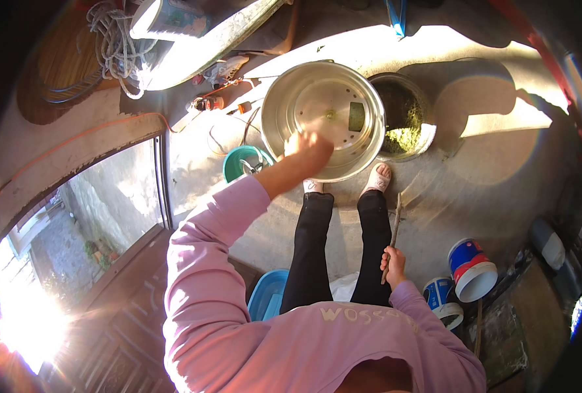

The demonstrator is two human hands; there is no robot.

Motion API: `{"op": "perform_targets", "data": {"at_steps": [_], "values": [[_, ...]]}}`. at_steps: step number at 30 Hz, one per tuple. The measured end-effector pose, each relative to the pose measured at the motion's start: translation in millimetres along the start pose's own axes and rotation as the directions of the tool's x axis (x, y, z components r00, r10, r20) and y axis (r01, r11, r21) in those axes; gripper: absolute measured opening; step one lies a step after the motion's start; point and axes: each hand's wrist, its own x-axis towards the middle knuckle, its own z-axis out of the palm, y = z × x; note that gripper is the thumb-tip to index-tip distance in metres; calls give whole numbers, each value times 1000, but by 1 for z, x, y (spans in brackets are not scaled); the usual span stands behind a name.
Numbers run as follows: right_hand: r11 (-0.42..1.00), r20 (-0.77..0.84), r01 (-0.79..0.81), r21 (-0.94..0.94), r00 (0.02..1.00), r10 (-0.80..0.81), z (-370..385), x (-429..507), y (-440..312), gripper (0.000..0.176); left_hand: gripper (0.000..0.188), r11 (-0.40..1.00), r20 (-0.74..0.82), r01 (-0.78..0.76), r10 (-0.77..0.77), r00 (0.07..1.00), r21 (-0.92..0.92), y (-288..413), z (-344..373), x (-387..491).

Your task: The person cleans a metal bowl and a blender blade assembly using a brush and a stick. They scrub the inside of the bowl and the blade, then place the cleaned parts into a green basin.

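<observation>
My left hand (310, 150) reaches over the wide round metal pot (281, 93). Its fingers are partly hidden and blurred, so I cannot tell whether they hold anything. Small holes and a dark rectangular opening (356, 117) show in the pot's bottom, around a central fitting (330, 114). Beside my right leg, my right hand (393, 265) grips a thin wooden stick (397, 216), which points away from me. Just right of the pot, a dark round tub (394, 81) holds yellow-green chopped material (403, 140), partly hidden by the pot's rim.
A green basin (233, 164) with metal parts stands left of the pot. Behind it lie cables and an orange cord (163, 118). Paint-type buckets (475, 280) lie at the right, and a blue plastic tub (264, 290) sits beside my left leg. Coiled rope (116, 44) hangs upper left.
</observation>
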Motion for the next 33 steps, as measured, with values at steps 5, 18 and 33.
{"op": "perform_targets", "data": {"at_steps": [5,18,33], "values": [[999,18,-33,7,999,33,-2,3,2,17,27,916,226,299,-242,944,-268,-71,-12,16],[998,40,-16,65,999,14,-6,8,10,17,18,900,362,208,-60,930,-383,-16,-6,52],[997,55,-54,50,997,52,0,9,3,17,21,604,292,260,-47,955,-753,-10,76,101]]}}
